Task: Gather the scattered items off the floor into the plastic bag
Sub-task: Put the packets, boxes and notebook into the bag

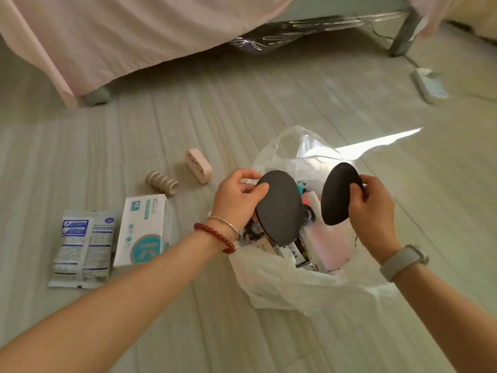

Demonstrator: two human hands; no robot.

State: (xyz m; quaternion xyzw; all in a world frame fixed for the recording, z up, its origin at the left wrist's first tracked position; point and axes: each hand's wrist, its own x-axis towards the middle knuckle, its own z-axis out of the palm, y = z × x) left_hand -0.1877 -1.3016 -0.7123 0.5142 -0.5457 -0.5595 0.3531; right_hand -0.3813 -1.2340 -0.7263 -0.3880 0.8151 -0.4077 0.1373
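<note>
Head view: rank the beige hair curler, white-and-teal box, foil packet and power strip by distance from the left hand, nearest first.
1. Beige hair curler, on the floor just left of the left hand.
2. White-and-teal box, lower left, beside the forearm.
3. Foil packet, further left, past the box.
4. Power strip, far upper right, near the bed leg.

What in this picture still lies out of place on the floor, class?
Four items lie loose left of the plastic bag: a foil packet, a white box, a ridged roll and a pink case.
</note>
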